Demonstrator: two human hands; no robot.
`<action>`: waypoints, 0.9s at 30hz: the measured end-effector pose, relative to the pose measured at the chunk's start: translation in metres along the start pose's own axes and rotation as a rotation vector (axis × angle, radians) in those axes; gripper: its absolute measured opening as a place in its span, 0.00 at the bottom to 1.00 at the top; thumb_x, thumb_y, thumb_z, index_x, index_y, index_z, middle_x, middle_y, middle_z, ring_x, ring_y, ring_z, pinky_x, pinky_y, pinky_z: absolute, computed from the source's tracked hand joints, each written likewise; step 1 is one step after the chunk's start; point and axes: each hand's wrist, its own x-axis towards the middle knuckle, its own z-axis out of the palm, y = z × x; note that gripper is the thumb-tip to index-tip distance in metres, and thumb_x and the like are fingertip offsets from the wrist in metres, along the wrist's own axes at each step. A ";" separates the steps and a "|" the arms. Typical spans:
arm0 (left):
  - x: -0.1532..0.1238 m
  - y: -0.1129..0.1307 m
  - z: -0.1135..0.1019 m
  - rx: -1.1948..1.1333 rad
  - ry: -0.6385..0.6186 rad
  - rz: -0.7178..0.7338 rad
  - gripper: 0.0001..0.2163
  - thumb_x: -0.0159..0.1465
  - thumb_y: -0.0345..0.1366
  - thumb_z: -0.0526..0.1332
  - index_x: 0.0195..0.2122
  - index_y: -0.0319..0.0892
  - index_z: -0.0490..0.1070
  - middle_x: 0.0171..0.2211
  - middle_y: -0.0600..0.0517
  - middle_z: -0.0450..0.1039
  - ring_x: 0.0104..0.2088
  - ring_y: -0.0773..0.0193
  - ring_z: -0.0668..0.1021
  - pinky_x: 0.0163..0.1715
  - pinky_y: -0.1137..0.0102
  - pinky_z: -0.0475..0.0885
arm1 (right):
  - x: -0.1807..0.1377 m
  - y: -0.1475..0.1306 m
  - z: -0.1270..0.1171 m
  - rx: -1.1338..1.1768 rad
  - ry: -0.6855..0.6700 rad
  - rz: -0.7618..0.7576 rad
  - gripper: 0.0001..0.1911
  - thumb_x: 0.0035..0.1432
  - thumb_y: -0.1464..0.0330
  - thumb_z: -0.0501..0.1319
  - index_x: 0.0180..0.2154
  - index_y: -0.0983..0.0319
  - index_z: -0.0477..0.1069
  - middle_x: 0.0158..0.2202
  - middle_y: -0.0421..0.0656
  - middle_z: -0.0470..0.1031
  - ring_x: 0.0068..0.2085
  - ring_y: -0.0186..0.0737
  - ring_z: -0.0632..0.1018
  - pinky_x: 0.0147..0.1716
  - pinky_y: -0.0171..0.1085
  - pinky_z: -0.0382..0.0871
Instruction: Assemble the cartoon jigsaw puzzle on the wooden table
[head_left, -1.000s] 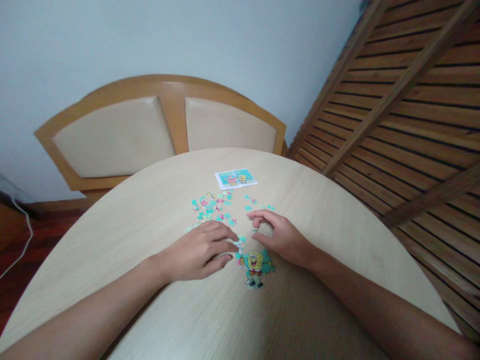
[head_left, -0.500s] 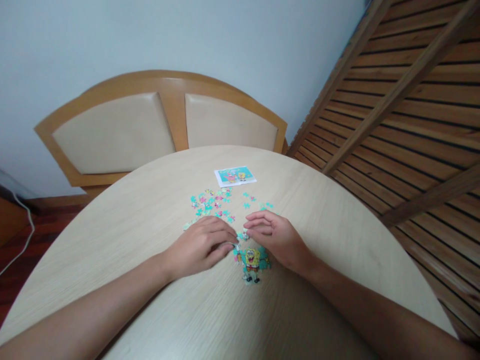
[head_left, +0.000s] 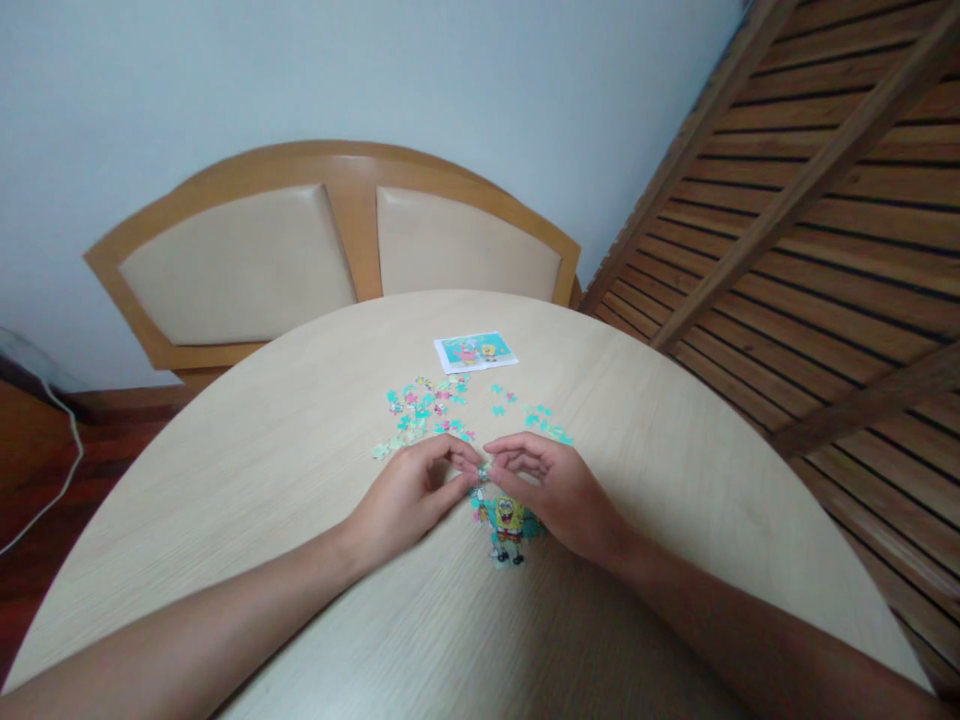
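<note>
A small, partly joined cartoon puzzle (head_left: 507,524) lies on the round pale wooden table (head_left: 300,420). Just above it, my left hand (head_left: 411,495) and my right hand (head_left: 547,482) meet fingertip to fingertip. Both pinch a tiny puzzle piece (head_left: 484,469) between them. Loose teal and pink pieces (head_left: 424,410) are scattered beyond my fingers, and a few more (head_left: 538,415) lie to the right.
A small reference picture card (head_left: 475,352) lies at the table's far side. Behind the table stands a wooden bench back with two beige cushions (head_left: 330,250). A slatted wooden wall (head_left: 810,200) runs along the right. A white cable (head_left: 45,470) hangs at the left.
My hands have drawn together until their fingertips meet over the joined puzzle. My left hand has lifted from lying flat into a pinch.
</note>
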 end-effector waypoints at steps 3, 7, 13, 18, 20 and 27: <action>0.001 0.002 -0.001 0.005 0.012 -0.002 0.07 0.69 0.39 0.60 0.41 0.42 0.74 0.39 0.49 0.79 0.40 0.62 0.80 0.44 0.66 0.74 | -0.001 -0.003 -0.001 -0.125 -0.004 -0.061 0.09 0.59 0.66 0.63 0.40 0.60 0.79 0.36 0.43 0.82 0.38 0.40 0.81 0.43 0.39 0.75; 0.001 0.006 -0.001 -0.012 0.009 -0.011 0.08 0.68 0.39 0.61 0.41 0.42 0.75 0.38 0.49 0.79 0.40 0.61 0.80 0.44 0.66 0.75 | -0.002 -0.006 -0.002 -0.168 0.023 -0.074 0.07 0.59 0.66 0.63 0.36 0.60 0.79 0.35 0.42 0.83 0.38 0.40 0.81 0.42 0.38 0.75; 0.001 0.010 -0.007 0.043 -0.013 0.017 0.08 0.69 0.37 0.59 0.40 0.41 0.77 0.37 0.50 0.80 0.40 0.61 0.80 0.43 0.66 0.74 | -0.004 -0.010 -0.013 -0.314 -0.093 -0.143 0.06 0.60 0.65 0.66 0.39 0.59 0.78 0.36 0.41 0.82 0.39 0.39 0.80 0.43 0.39 0.73; -0.003 0.015 -0.013 0.185 -0.206 0.169 0.07 0.67 0.33 0.60 0.39 0.43 0.78 0.35 0.51 0.80 0.38 0.62 0.79 0.42 0.66 0.72 | -0.005 -0.015 -0.033 -0.577 -0.368 -0.320 0.13 0.55 0.63 0.71 0.42 0.59 0.79 0.44 0.45 0.79 0.47 0.46 0.77 0.52 0.47 0.67; -0.005 0.017 -0.014 0.265 -0.286 0.269 0.07 0.68 0.31 0.59 0.40 0.44 0.78 0.34 0.51 0.80 0.38 0.62 0.78 0.43 0.65 0.71 | -0.005 -0.014 -0.037 -0.623 -0.419 -0.332 0.15 0.55 0.61 0.72 0.44 0.58 0.79 0.46 0.46 0.78 0.49 0.48 0.76 0.53 0.48 0.66; -0.006 0.017 -0.014 0.400 -0.354 0.331 0.08 0.68 0.31 0.59 0.41 0.45 0.78 0.33 0.52 0.78 0.38 0.61 0.78 0.43 0.64 0.69 | -0.004 -0.005 -0.038 -0.598 -0.451 -0.351 0.14 0.62 0.60 0.67 0.46 0.59 0.79 0.47 0.47 0.78 0.50 0.47 0.76 0.54 0.47 0.65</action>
